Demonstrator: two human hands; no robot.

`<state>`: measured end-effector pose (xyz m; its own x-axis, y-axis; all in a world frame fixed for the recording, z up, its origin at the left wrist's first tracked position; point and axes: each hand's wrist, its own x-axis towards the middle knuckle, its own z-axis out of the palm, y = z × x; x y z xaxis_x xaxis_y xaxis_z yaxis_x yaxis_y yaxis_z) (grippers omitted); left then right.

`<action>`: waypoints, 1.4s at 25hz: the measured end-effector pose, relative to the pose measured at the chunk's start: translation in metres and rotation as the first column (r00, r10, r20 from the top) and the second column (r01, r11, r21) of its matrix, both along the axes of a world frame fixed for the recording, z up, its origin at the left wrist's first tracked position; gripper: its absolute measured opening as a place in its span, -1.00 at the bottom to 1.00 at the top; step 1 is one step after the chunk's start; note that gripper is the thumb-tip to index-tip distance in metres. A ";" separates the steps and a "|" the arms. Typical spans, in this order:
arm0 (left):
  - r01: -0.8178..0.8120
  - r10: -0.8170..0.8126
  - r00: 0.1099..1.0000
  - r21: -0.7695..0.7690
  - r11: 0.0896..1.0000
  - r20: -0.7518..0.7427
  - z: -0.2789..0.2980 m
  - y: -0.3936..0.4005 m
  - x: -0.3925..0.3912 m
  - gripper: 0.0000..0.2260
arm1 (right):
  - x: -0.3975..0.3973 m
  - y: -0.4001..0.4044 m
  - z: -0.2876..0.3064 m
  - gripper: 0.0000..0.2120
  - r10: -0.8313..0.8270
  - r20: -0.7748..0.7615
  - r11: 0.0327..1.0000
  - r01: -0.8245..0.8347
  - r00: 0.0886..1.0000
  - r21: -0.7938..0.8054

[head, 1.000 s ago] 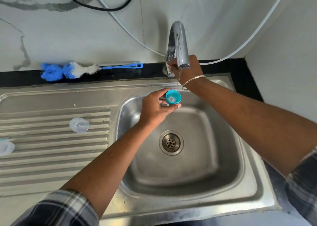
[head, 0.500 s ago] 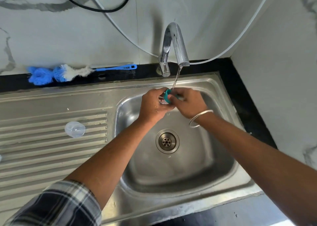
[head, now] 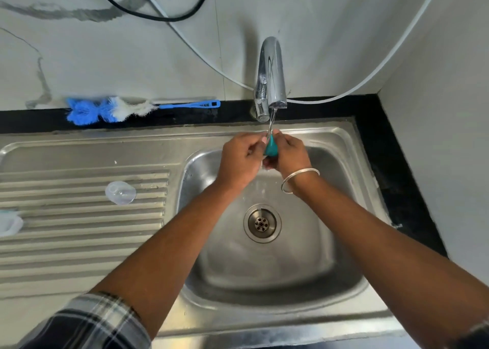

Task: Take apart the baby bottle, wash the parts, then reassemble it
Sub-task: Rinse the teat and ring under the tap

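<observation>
A teal bottle collar ring point(head: 271, 148) is held between my left hand point(head: 239, 160) and my right hand point(head: 289, 154) over the sink basin point(head: 330, 242), right under the chrome tap point(head: 272, 75). A thin stream of water falls from the spout onto the ring and my fingers. Both hands grip the ring; most of it is hidden by my fingers. A clear bottle cap point(head: 120, 192) lies on the ribbed draining board point(head: 79, 229). At the far left edge sits a pale bottle part point(head: 9, 224), cut off by the frame.
A blue and white bottle brush point(head: 113, 109) lies on the black counter strip behind the sink. The drain point(head: 262, 223) is open in the basin's middle. White and black cables hang on the marble wall. A wall closes the right side.
My right hand left the tap handle and came down to the teal ring, which both hands now hold. Water runs. The camera view shifted slightly.
</observation>
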<state>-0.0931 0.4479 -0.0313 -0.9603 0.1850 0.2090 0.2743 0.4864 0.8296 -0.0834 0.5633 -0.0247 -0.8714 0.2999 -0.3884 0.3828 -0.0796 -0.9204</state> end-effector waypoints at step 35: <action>-0.505 0.292 0.789 0.301 0.809 0.540 -0.018 0.033 0.012 -0.79 | 0.016 0.013 -0.023 -0.60 0.223 -0.080 0.907 -0.177 0.972 0.381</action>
